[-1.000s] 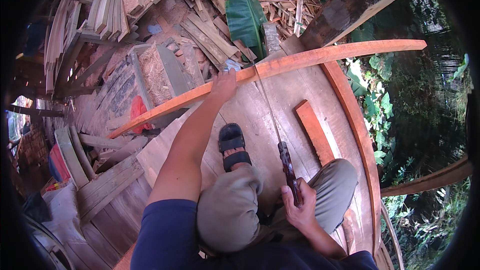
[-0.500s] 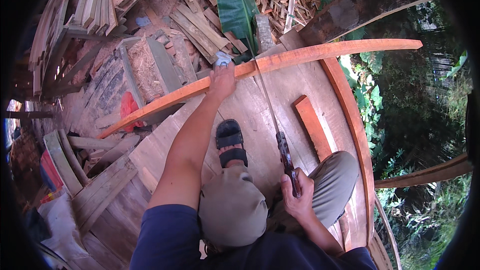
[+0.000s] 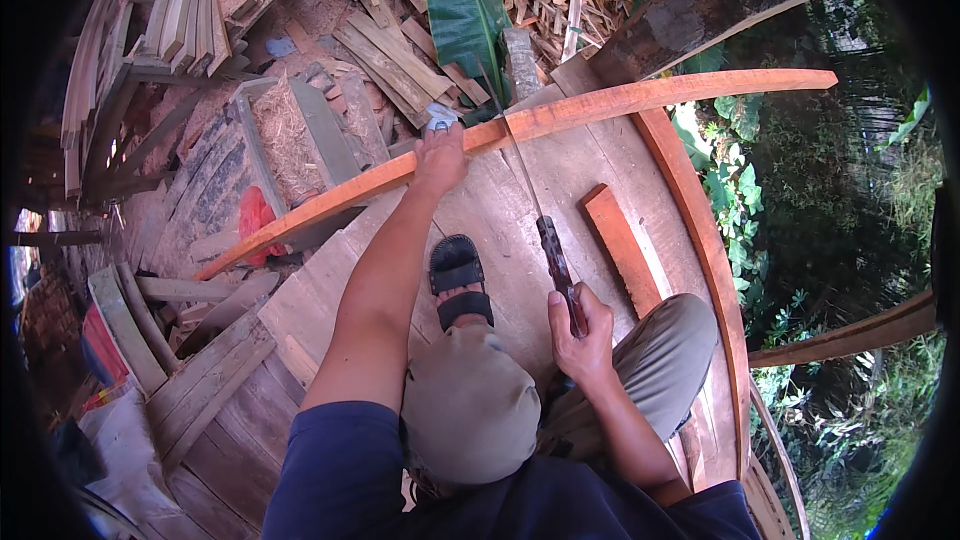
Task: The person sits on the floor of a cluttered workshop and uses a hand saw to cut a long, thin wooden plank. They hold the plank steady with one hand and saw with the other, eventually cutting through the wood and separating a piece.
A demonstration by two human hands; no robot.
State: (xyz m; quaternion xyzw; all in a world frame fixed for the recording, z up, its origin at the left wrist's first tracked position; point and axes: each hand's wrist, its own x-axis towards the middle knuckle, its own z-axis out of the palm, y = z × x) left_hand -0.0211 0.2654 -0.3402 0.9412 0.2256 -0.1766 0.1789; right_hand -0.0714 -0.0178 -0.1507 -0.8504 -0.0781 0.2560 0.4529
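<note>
A long, curved reddish wooden plank (image 3: 620,100) lies across the wooden platform. My left hand (image 3: 439,158) reaches over it and grips it near the middle, the fingertips hidden beyond its far edge. Just past those fingers is a small pale, crumpled-looking thing (image 3: 441,117) that I cannot make out. My right hand (image 3: 583,332) is closed round the dark handle of a handsaw (image 3: 521,166). Its thin blade, seen nearly edge-on, crosses the plank a little right of my left hand and sticks out beyond it.
A short reddish offcut (image 3: 622,248) lies by my right knee. Another curved plank (image 3: 697,210) runs along the platform's right side. Stacked boards (image 3: 190,15) and scrap wood pile up at the far left. A green leaf (image 3: 468,20) lies beyond the blade; plants (image 3: 745,205) grow at right.
My right hand has pushed the saw forward, away from me, so its handle is nearer the plank. My left hand keeps its hold, and the plank looks still apart from a slight view shift.
</note>
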